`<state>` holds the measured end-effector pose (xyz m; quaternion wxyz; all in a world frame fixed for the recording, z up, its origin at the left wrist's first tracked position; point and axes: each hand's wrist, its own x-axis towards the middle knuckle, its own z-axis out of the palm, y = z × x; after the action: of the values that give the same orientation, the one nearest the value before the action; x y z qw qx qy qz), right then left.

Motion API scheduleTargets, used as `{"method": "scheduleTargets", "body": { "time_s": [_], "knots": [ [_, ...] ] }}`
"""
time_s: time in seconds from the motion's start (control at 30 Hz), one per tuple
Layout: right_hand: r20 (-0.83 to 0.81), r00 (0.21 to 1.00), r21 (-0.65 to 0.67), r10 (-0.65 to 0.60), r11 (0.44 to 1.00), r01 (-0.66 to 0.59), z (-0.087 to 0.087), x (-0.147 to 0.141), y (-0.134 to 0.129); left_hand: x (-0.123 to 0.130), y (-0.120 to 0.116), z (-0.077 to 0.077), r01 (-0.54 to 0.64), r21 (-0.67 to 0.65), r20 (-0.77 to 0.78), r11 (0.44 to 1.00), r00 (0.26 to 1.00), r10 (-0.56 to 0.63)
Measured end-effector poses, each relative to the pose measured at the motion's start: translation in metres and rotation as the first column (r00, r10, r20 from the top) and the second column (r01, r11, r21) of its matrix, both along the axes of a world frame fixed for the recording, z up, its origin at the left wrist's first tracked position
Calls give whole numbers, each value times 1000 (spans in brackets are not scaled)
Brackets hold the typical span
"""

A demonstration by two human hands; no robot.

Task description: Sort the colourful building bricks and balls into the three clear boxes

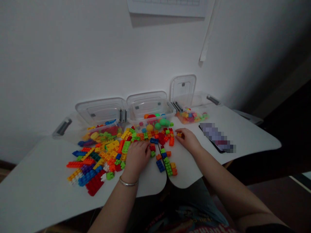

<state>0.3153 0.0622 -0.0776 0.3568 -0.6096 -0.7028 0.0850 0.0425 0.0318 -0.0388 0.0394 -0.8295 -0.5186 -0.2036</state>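
Observation:
My left hand, with a bangle on its wrist, is over the right side of a spread of toy building bricks. Its fingers curl inward with their tips hidden, and a red and green brick piece lies by its thumb. My right hand is closed round a small orange-yellow brick, held between thumb and fingers. Between the hands are a dark blue brick, a long green brick and orange bricks beside it.
Clear plastic boxes with raised lids stand along the wall: a left box, a middle box holding coloured balls, and a right box. A phone lies right of my right hand. A gap splits the white table near my body.

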Motion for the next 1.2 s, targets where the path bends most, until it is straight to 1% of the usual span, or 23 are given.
{"method": "scheduleTargets", "body": {
  "time_s": [0.1,0.2,0.3,0.4,0.47,0.57,0.63,0.67,0.7,0.77,0.9,0.97,1.03,1.1,1.2],
  "knots": [
    [-194,981,72,12,997,2,2,-1,-1,-1,0,0,7,-3,-4,1000,1000,-7],
    [-324,946,207,11,976,60,12,4,-1,-1,-1,1,8,-10,-5,1000,1000,-8],
    [-398,917,331,-21,929,165,31,15,5,0,0,1,4,-19,-3,1000,1000,-4],
    [-475,877,406,-64,869,283,54,33,18,1,0,2,1,-31,-4,1000,1000,-1],
    [-519,854,450,-41,836,314,70,45,29,1,0,2,6,-35,0,999,1000,-6],
    [-540,841,523,-11,779,346,91,62,46,0,0,2,13,-30,9,999,1000,-12],
    [-532,847,553,-24,748,368,100,71,55,0,-1,2,5,-28,13,1000,1000,-4],
    [-523,851,556,-38,742,375,102,73,60,0,-1,2,1,-29,13,1000,1000,-1],
    [-516,855,553,-54,742,380,103,75,64,0,-1,2,1,-32,12,999,1000,-1],
    [-503,859,523,-92,759,388,101,77,71,0,-1,2,4,-35,9,999,1000,-4],
    [-452,871,410,-194,822,396,88,75,80,0,-1,1,4,-34,7,999,1000,-4],
    [-401,885,367,-238,843,394,80,73,82,0,-1,1,6,-32,8,999,1000,-5],
    [-344,898,360,-273,845,395,74,73,82,-1,-1,0,9,-30,12,1000,1000,-9],
    [-291,909,377,-299,837,397,71,73,83,-1,-1,0,12,-31,13,999,1000,-12],
    [-238,923,406,-303,832,378,74,73,79,-1,-1,1,15,-28,10,999,1000,-14]
  ]
}}
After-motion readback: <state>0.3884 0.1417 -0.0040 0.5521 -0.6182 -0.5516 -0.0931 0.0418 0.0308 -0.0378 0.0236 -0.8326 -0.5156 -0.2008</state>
